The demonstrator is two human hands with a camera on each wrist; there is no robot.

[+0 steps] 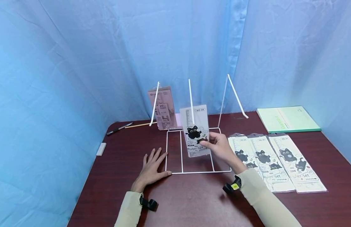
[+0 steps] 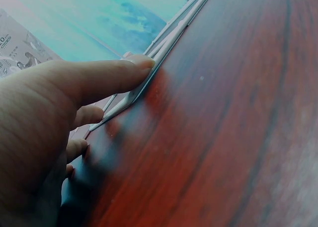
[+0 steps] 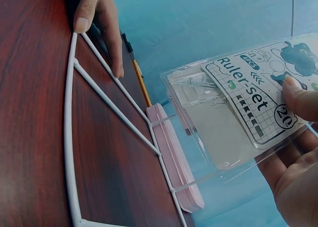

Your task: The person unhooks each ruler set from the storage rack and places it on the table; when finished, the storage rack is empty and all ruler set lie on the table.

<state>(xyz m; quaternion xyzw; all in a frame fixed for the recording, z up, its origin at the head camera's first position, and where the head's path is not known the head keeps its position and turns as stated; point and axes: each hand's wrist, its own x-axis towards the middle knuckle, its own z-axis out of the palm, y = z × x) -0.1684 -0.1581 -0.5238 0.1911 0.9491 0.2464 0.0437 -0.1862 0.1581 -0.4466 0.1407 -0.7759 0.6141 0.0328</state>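
My right hand [image 1: 220, 148] pinches a ruler set [image 1: 202, 121] in a clear pack by its right side, thumb across the front. The pack stands upright over the white wire rack [image 1: 198, 172], and the rack's middle prong overlaps its front in the head view. In the right wrist view the pack's lower end, with clear rulers behind a printed card, shows close up. Fingers spread, my left hand [image 1: 151, 170] rests on the table at the rack's left front corner; its thumb [image 2: 114, 77] touches the base wire. A pink ruler pack [image 1: 166, 108] hangs at the left prong.
Several more ruler sets [image 1: 294, 164] lie overlapping at the right, near a green notebook [image 1: 289, 119]. A pen [image 1: 118, 128], a pencil [image 1: 139, 125] and a white eraser [image 1: 101, 149] lie at the left. Behind the base sits a pink case [image 3: 174, 157]. Blue curtains surround the table.
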